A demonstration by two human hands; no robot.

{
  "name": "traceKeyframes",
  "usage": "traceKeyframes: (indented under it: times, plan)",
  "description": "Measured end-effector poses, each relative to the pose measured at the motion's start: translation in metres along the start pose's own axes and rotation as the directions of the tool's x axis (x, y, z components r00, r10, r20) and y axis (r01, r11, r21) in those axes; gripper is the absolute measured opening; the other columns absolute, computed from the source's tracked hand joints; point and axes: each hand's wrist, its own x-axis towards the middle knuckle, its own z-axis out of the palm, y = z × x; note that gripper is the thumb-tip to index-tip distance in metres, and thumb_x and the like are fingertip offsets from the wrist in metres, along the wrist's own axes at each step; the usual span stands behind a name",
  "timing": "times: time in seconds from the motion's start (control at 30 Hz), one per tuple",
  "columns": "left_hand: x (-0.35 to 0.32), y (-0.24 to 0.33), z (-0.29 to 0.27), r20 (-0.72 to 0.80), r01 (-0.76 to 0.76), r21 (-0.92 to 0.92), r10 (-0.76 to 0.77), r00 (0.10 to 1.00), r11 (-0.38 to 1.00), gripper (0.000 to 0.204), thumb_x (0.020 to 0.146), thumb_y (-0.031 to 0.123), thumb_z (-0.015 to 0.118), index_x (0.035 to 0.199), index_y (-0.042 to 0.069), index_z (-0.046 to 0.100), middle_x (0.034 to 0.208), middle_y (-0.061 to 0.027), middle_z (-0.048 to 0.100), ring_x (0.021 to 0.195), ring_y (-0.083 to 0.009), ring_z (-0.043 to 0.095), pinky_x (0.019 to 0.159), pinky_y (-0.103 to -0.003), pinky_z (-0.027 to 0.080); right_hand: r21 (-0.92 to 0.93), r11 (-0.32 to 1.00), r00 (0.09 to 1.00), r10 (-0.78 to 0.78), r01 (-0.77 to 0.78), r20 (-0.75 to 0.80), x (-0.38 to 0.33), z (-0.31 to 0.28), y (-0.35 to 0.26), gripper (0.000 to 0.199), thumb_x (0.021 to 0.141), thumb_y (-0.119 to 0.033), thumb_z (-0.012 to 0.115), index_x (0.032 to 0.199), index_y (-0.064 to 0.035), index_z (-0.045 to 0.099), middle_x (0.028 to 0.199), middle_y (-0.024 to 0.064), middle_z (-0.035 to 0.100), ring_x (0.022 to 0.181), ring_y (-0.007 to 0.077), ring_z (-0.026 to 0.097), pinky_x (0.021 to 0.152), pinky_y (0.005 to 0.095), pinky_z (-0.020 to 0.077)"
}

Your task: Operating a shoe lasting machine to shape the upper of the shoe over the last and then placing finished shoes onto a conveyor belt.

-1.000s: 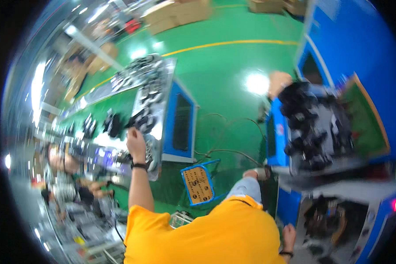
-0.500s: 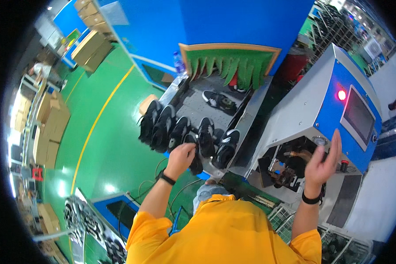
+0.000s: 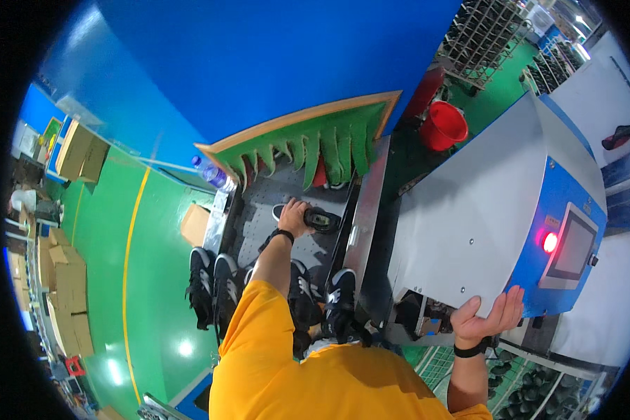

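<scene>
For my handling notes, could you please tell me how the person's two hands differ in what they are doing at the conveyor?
The left hand reaches forward and grips a dark shoe on the grey belt; the right hand holds nothing. The left hand faces down over the belt; the right hand is open, fingers spread, against the grey machine housing. Both wear a dark wristband.

Shoe factory floor, green painted floor [image 3: 157, 231], conveyor of black shoes [image 3: 213, 283], blue-grey machine [image 3: 490, 210], stacked cartons [image 3: 66, 294]
</scene>
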Motion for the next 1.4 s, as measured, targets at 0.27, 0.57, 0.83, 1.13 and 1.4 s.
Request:
traceKeyframes:
  times: [0.27, 0.57, 0.83, 1.13, 1.4]
  plan:
    - [-0.086, 0.089, -0.095, 0.136, 0.13, -0.91, -0.012, 0.991, 0.394, 0.047, 0.074, 0.019, 0.077, 0.114, -0.002, 0.065, 0.106, -0.0065, 0.069, 0.095, -0.0161, 0.063, 0.085, -0.031, 0.049, 0.16, 0.967, 0.973, 0.173, -0.197, 0.153, 0.007, -0.013, -0.012, 0.051, 0.092, -0.018, 0.055, 0.137, 0.0004, 0.039, 0.14, 0.0251, 0.046, 0.13, 0.042, 0.043, 0.112, 0.0573, 0.0229]
    - [-0.283, 0.275, -0.077, 0.211, 0.246, -0.969, 0.427, 0.879, -0.028, 0.062, 0.073, 0.01, 0.08, 0.129, 0.001, 0.055, 0.117, -0.0045, 0.063, 0.103, -0.0164, 0.061, 0.087, -0.03, 0.051, 0.428, -0.643, 0.533, 0.036, -0.636, 0.845, -0.044, -0.078, -0.077, 0.109, 0.078, -0.026, 0.079, 0.155, -0.0021, 0.006, 0.148, 0.0128, 0.034, 0.135, 0.0241, 0.038, 0.114, 0.0355, 0.0274]
    - [-0.314, 0.342, -0.032, -0.199, -0.226, -0.354, 0.163, 0.966, 0.907, 0.035, 0.096, 0.032, 0.049, 0.084, 0.0, 0.061, 0.074, -0.0236, 0.063, 0.071, -0.0463, 0.061, 0.067, -0.052, 0.049, 0.64, 0.012, 0.64, 0.027, -0.768, 0.768, -0.069, -0.112, 0.005, 0.099, 0.076, -0.019, 0.075, 0.154, 0.001, 0.017, 0.147, 0.0198, 0.04, 0.136, 0.0274, 0.04, 0.111, 0.0378, 0.0324]
    - [-0.321, 0.381, 0.014, 0.424, 0.023, -0.618, 0.308, 0.852, 0.786, 0.041, 0.099, 0.037, 0.053, 0.101, -0.001, 0.067, 0.082, -0.0174, 0.069, 0.076, -0.0333, 0.067, 0.071, -0.038, 0.052, 0.133, -0.914, -0.039, 0.16, -0.384, 0.986, -0.218, -0.146, 0.086, 0.072, 0.079, -0.012, 0.063, 0.146, -0.0024, 0.038, 0.129, 0.0116, 0.058, 0.112, 0.0228, 0.059, 0.096, 0.0331, 0.0476]
    - [-0.328, 0.364, 0.038, 0.075, -0.19, -0.434, 0.245, 0.967, 0.881, 0.027, 0.094, 0.025, 0.061, 0.092, -0.001, 0.067, 0.078, -0.0178, 0.067, 0.07, -0.0348, 0.065, 0.063, -0.039, 0.05, 0.304, -0.084, 0.25, 0.388, -0.949, 0.887, -0.169, -0.107, 0.123, 0.085, 0.079, -0.012, 0.069, 0.152, -0.0013, 0.028, 0.137, 0.0155, 0.054, 0.117, 0.0178, 0.056, 0.099, 0.0291, 0.0424]
